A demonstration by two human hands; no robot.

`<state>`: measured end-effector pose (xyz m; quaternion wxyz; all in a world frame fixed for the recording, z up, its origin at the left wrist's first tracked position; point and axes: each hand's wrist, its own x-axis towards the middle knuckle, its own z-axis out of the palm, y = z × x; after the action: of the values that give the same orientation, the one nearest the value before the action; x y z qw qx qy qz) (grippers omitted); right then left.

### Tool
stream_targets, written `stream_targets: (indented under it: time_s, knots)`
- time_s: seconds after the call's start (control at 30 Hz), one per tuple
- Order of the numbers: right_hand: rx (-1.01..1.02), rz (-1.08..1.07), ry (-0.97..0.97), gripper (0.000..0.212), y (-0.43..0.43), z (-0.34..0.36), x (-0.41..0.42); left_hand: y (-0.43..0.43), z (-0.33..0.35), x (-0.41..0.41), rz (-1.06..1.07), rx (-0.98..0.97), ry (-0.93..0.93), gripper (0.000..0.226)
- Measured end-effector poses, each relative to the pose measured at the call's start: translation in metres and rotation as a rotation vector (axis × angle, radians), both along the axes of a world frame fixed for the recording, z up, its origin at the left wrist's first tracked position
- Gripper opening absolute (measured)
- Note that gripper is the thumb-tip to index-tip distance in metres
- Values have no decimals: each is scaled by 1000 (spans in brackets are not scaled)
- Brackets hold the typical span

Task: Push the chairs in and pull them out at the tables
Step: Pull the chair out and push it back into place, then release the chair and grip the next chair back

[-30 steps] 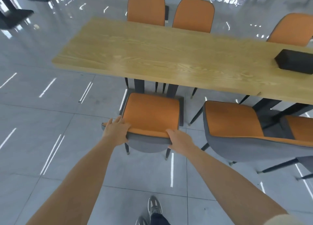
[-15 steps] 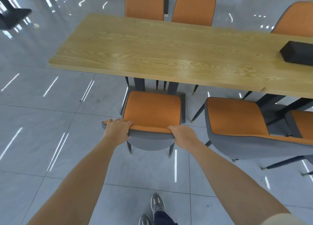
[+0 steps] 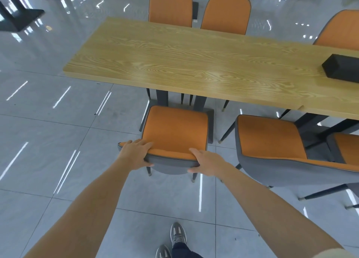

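Now both arms reach forward and down, nearly straight, to the orange chair [image 3: 174,129] at the left end of the wooden table [image 3: 194,63]. The left hand [image 3: 136,152] and right hand [image 3: 208,161] each grip a top corner of its backrest, fingers close together over the orange front, thumbs on the grey back. Its seat stands almost wholly out from under the tabletop, just beside a second orange chair [image 3: 268,137].

Bright, floor [image 3: 48,141] glare (edges warped)
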<state>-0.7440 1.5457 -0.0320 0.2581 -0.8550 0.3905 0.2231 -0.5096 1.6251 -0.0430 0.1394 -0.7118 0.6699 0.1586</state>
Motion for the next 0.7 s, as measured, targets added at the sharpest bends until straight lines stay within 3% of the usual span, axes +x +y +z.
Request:
stream_targets:
  time_s: [0.1, 0.27, 0.5, 0.7]
  knots:
    - [25, -13, -49, 73, -3, 14, 7, 5, 10, 2, 8, 49, 39, 85]
    - [-144, 7, -179, 68, -18, 35, 45, 13, 33, 14, 105, 4, 71, 96]
    - [-307, 171, -255, 68, -24, 68, 149, 26, 72, 99, 384, -222, 25, 63]
    - [-372, 234, -308, 69, -20, 88, 267, 42, 98, 215, 522, -357, -60, 64]
